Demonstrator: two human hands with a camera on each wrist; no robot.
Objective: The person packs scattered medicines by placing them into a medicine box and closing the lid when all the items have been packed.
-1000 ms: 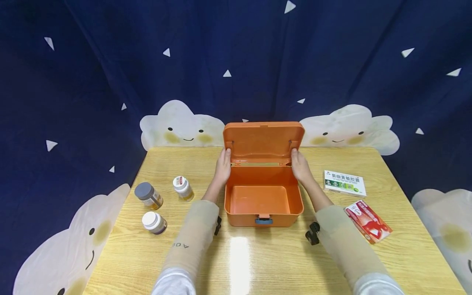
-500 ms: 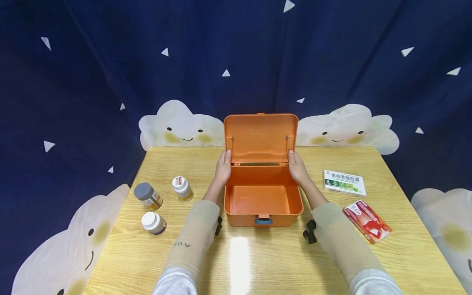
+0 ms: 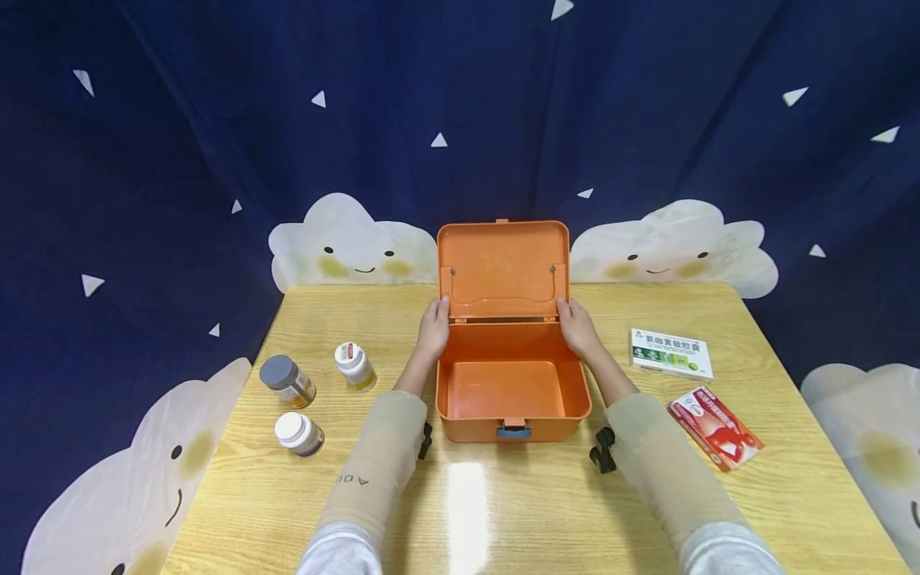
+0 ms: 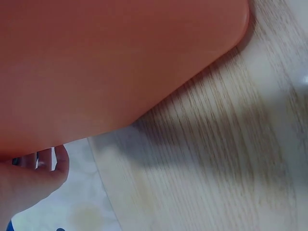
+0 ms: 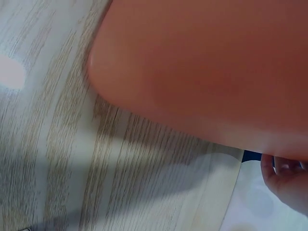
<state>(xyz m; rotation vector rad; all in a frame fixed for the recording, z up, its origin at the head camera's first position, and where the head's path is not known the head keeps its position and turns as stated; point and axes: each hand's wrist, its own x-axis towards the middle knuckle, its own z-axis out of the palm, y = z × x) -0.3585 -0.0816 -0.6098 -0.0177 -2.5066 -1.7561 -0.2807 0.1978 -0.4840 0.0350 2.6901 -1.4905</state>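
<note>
An orange plastic box (image 3: 513, 431) with a blue front latch (image 3: 513, 432) stands in the middle of the table, its inside bare. Its hinged lid (image 3: 503, 263) is up and leans back at the rear. My left hand (image 3: 433, 329) grips the lid's lower left edge, thumb in front. On the opposite edge my right hand (image 3: 579, 329) holds the lid in the same way. In the left wrist view the box side (image 4: 120, 62) fills the upper part, and the fingers (image 4: 61, 161) curl behind it. The right wrist view shows the fingers (image 5: 267, 171) bent behind the box too.
Left of the box are a grey-capped bottle (image 3: 289, 381), a white bottle (image 3: 355, 366) and a white-capped jar (image 3: 299, 434). To the right lie a white-green medicine carton (image 3: 671, 354) and a red one (image 3: 715, 428). A dark blue curtain (image 3: 388, 120) hangs behind the table (image 3: 345, 495).
The lid has swung farther back, showing more of its inner face, and its right side has shifted left. My right hand has moved slightly left with it; the left hand stays nearly in place.
</note>
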